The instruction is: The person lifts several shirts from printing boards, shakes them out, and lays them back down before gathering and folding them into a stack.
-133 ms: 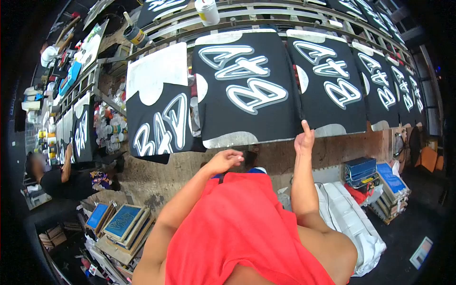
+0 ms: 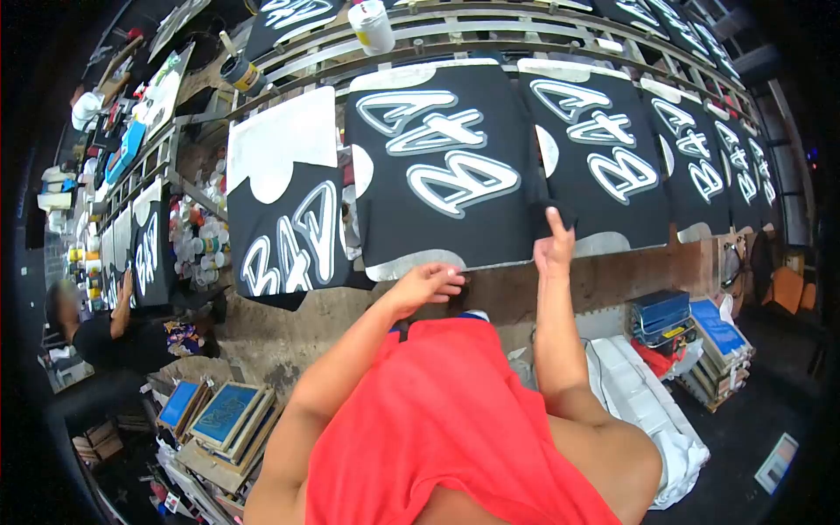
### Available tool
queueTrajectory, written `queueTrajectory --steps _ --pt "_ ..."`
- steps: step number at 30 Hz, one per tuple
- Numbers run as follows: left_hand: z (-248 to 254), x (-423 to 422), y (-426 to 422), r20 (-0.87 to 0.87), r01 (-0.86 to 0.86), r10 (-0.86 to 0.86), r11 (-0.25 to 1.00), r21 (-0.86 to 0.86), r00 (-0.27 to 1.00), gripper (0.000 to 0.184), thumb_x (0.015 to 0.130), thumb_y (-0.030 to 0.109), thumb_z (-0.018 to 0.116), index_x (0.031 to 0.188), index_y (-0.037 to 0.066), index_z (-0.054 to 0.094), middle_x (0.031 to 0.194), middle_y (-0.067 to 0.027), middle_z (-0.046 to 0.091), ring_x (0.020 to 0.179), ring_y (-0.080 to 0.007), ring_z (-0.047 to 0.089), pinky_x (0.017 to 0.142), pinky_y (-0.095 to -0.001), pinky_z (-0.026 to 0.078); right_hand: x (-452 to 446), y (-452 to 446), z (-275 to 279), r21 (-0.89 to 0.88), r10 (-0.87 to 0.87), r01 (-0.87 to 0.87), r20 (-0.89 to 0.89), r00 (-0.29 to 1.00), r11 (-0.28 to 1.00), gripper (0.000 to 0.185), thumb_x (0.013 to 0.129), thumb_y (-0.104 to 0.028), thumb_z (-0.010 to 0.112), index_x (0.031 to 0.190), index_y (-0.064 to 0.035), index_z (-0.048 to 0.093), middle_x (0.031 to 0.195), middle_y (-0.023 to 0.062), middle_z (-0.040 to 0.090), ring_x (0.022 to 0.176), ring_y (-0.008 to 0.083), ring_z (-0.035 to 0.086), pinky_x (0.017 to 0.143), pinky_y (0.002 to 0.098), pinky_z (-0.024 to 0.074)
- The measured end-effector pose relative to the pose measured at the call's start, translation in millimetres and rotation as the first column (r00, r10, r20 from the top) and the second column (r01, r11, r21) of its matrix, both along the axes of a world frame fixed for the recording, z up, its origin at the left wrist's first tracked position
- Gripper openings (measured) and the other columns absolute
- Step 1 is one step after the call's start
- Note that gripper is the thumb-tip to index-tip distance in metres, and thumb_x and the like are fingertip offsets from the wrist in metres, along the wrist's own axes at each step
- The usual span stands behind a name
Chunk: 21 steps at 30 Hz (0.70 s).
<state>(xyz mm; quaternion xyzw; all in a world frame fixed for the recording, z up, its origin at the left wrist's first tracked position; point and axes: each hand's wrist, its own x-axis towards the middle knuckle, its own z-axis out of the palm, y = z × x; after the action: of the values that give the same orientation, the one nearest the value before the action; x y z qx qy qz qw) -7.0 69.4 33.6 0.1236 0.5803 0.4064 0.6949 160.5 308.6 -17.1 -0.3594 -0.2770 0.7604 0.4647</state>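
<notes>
Front black cloth [image 2: 381,210]: laid flat on a pale board [image 2: 420,268] directly ahead of me; the board's lower edge runs just beyond my hands.
Print: fat slanting letters, bright white inside, dark gap, then grey outline; stacked from near to far, a B, an A, and a third that looks like a D.
Cloth surroundings: whitish patches of board show along the far edge, at the left side and at the near edge, the last two rounded where they meet the black.
Left grip [image 2: 426,287]: released, fingers loosely curled; nothing seen in it; right by the board's near edge.
Right grip [image 2: 554,249]: raised at the gap between front board and next one right, fingers at a dark fold of cloth; cannot tell whether they pinch it.
Right-hand cloth [image 2: 647,206]: black, same lettering; more like it in a row beyond.
Left-hand cloth [image 2: 249,214]: black, lettering turned another way, large white area above.
Behind boards: metal rails [image 2: 306,63], white tub [image 2: 374,28], dark pot [image 2: 245,77] with a handle sticking up.
Far left: co-worker's hand [image 2: 126,287] beside another printed black cloth [image 2: 159,284].
</notes>
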Motion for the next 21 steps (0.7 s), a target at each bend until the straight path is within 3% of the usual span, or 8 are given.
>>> queueTrajectory --steps 3,5,7,9,11,16,19,21 --pt "12.0 6.0 19.5 0.174 -0.102 0.090 0.993 0.060 0.981 0.063 0.097 0.053 0.052 0.135 0.003 0.048 0.136 -0.0161 0.055 0.121 -0.0315 0.056 0.100 -0.0462 0.046 -23.8 -22.2 30.0 0.199 0.354 -0.431 0.330 0.875 0.880 0.014 0.087 -0.008 0.071 0.100 -0.0035 0.068 0.097 0.0013 0.069 0.089 0.0137 0.065 0.083 0.0304 0.0508" --pt "16.6 5.4 28.0 0.546 -0.323 0.264 0.946 0.012 0.795 0.070 0.094 0.063 0.050 0.135 0.006 0.048 0.135 -0.0160 0.055 0.122 -0.0360 0.055 0.101 -0.0519 0.045 -42.1 -51.4 55.7 0.348 0.551 -0.712 0.460 0.697 0.610 0.012 0.085 -0.009 0.070 0.095 -0.0019 0.068 0.090 0.0057 0.070 0.081 0.0172 0.067 0.073 0.0318 0.0528" --pt "9.9 9.7 31.6 0.459 -0.391 0.341 0.920 0.015 0.820 0.073 0.092 0.069 0.047 0.136 0.011 0.044 0.133 -0.0135 0.054 0.119 -0.0373 0.055 0.100 -0.0576 0.044 -47.7 -66.2 54.3 0.391 0.590 -0.869 0.638 0.494 0.304 0.013 0.083 -0.008 0.069 0.094 -0.0012 0.066 0.083 0.0116 0.070 0.077 0.0208 0.068 0.069 0.0329 0.0526" --pt "-7.2 9.0 26.8 0.304 -0.450 0.446 0.891 -0.061 0.842 0.069 0.091 0.066 0.051 0.135 0.013 0.043 0.129 -0.0102 0.052 0.115 -0.0361 0.056 0.098 -0.0623 0.044 -50.7 -69.5 54.7 0.322 0.617 -0.919 0.682 0.392 0.228 0.014 0.082 -0.009 0.067 0.093 -0.0014 0.065 0.079 0.0152 0.068 0.073 0.0241 0.068 0.068 0.0338 0.0521" --pt "-7.8 15.8 21.9 0.153 -0.513 0.530 0.847 -0.138 0.834 0.053 0.091 0.041 0.069 0.131 0.014 0.047 0.127 -0.0105 0.052 0.110 -0.0307 0.057 0.095 -0.0572 0.048 -50.1 -63.8 49.1 0.216 0.690 -0.972 0.689 0.222 0.098 0.012 0.083 -0.009 0.065 0.091 -0.0002 0.064 0.076 0.0122 0.067 0.071 0.0182 0.065 0.067 0.0322 0.0505" --pt "-34.0 7.9 25.9 0.210 -0.391 0.394 0.919 -0.059 0.895 0.050 0.089 0.024 0.074 0.129 0.011 0.047 0.120 -0.0098 0.058 0.106 -0.0222 0.060 0.091 -0.0467 0.053 -55.4 -20.0 -11.0 0.042 0.952 -0.999 0.305 0.007 -0.006 0.010 0.092 -0.007 0.062 0.100 -0.0027 0.059 0.083 0.0057 0.067 0.078 0.0151 0.064 0.072 0.0289 0.0511" --pt "-26.9 22.0 42.2 0.111 -0.322 0.326 0.945 -0.055 0.939 0.048 0.089 0.019 0.074 0.127 0.008 0.048 0.115 -0.0080 0.060 0.105 -0.0195 0.060 0.090 -0.0449 0.054 -62.8 5.3 -18.9 -0.180 0.979 -0.980 -0.169 0.116 0.085 0.017 0.090 -0.004 0.059 0.104 -0.0001 0.050 0.091 0.0134 0.064 0.081 0.0238 0.068 0.075 0.0313 0.0549" --pt "-32.0 34.4 52.9 0.003 -0.397 0.398 0.916 -0.056 0.917 0.040 0.089 0.015 0.071 0.122 0.006 0.051 0.106 -0.0069 0.062 0.099 -0.0193 0.063 0.086 -0.0426 0.056 -67.9 12.2 -14.1 -0.224 0.975 -0.970 -0.175 0.134 0.093 0.015 0.089 -0.004 0.058 0.101 -0.0018 0.050 0.092 0.0141 0.063 0.079 0.0272 0.069 0.073 0.0357 0.0577"
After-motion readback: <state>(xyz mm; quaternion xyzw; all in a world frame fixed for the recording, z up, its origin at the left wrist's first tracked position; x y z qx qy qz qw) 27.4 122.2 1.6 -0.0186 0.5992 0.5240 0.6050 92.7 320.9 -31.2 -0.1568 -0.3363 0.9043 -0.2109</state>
